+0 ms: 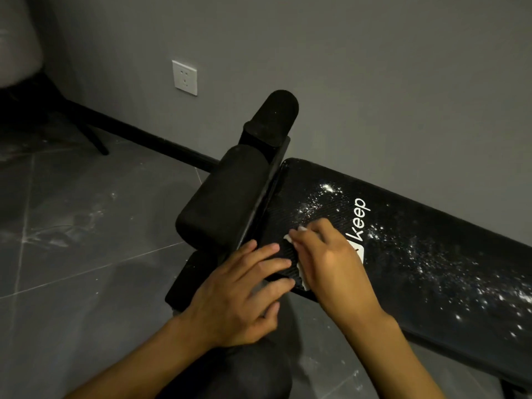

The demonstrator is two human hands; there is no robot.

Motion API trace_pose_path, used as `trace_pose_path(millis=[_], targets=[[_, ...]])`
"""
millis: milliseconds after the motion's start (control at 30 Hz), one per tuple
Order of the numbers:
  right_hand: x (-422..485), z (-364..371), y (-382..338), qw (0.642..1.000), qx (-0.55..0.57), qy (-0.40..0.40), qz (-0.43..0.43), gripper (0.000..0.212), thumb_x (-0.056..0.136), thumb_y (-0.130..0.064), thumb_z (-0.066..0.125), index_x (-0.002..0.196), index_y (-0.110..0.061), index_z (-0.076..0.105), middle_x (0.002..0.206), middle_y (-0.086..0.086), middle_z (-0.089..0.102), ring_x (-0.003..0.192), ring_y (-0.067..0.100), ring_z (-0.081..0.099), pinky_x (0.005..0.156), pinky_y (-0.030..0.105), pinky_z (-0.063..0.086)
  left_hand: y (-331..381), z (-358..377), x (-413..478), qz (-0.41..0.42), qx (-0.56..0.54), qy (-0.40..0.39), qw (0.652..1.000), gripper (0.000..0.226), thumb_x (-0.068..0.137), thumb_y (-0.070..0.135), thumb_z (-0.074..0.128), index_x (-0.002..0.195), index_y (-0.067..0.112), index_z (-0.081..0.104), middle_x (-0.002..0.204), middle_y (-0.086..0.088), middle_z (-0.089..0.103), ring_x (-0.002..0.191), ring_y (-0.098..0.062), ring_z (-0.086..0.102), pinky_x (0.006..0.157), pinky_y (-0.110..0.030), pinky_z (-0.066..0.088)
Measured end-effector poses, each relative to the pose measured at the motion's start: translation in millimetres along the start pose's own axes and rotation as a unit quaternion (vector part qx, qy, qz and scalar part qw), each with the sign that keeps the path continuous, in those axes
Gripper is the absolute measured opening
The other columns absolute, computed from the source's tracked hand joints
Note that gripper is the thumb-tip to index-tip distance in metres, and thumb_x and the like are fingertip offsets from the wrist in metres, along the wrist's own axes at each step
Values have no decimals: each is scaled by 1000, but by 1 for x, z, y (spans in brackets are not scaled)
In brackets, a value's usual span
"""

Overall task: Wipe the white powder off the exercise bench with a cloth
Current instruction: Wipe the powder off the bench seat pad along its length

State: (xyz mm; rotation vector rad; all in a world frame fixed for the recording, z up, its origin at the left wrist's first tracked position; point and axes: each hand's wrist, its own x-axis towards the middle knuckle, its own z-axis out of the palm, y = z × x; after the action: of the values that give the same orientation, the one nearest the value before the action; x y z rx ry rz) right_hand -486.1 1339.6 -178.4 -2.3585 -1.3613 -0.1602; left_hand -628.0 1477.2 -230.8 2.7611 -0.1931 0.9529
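Observation:
A black exercise bench (403,226) with a white "keep" logo runs from the centre toward the lower right. White powder (316,205) speckles the pad above the logo, and more white powder (449,266) is scattered toward the right end. My right hand (328,260) presses a small white cloth (302,279) flat on the pad near the bench's left end; only the cloth's edges show under the fingers. My left hand (244,286) lies flat with fingers spread on the pad's near left corner, next to the cloth, holding nothing.
Black foam leg rollers (227,197) stand on the bench's frame at its left end. A grey wall with a white socket (184,77) is behind. Black chair legs (86,131) stand at the far left. The grey tiled floor (86,226) shows powder smears.

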Motion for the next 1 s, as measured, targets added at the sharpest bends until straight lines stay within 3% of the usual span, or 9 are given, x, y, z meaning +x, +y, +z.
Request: trace_pose_path(millis=[67,200,333,467,700,867,1000], targets=[[-9,-4,-1,1000,5,-1,-8,34,102,-32,47,124,-15,66,111,4,56,92,26,65,70,42,57,-4,0,4,-64,-20,-36,997,44,84,36,65,124,18,68,138,-8,59,143,-26,41,121,-41,24],[2,-2,1,1000,-4,10,20,32,102,-35,47,118,-18,68,106,2,56,88,24,63,68,42,55,-6,3,10,-145,-54,-67,986,45,89,44,59,129,22,62,143,-6,50,146,-25,35,105,-39,34],[-4,-3,-3,1000,-6,4,11,23,100,-26,56,119,-18,65,107,3,54,86,25,62,65,43,55,-8,8,6,-148,-71,-65,984,44,91,45,59,131,26,60,144,-5,47,148,-23,32,105,-36,35],[-14,-12,-5,999,6,-23,-28,27,102,-34,50,120,-22,66,108,-1,55,89,21,63,66,40,55,-9,11,5,-161,-104,-54,980,45,92,45,58,134,30,56,145,-4,45,149,-21,29,102,-35,45],[32,5,-3,999,-40,-3,36,22,96,-21,62,117,-16,68,109,8,55,87,29,63,71,44,56,-8,14,5,-164,-108,-45,980,42,91,44,58,130,29,55,145,-3,42,149,-21,27,98,-36,49],[7,-6,-8,1000,-17,-19,6,23,98,-28,53,112,-18,68,102,2,55,81,24,62,63,43,55,-9,12,5,-164,-118,-53,978,43,92,46,59,132,32,52,146,-2,41,150,-20,25,96,-36,52],[28,-2,-2,999,-37,-2,32,24,99,-31,52,111,-18,70,102,3,57,81,27,62,64,41,54,-7,7,9,-166,-109,-61,978,43,91,47,59,130,31,54,146,-1,42,150,-18,25,90,-34,55]])
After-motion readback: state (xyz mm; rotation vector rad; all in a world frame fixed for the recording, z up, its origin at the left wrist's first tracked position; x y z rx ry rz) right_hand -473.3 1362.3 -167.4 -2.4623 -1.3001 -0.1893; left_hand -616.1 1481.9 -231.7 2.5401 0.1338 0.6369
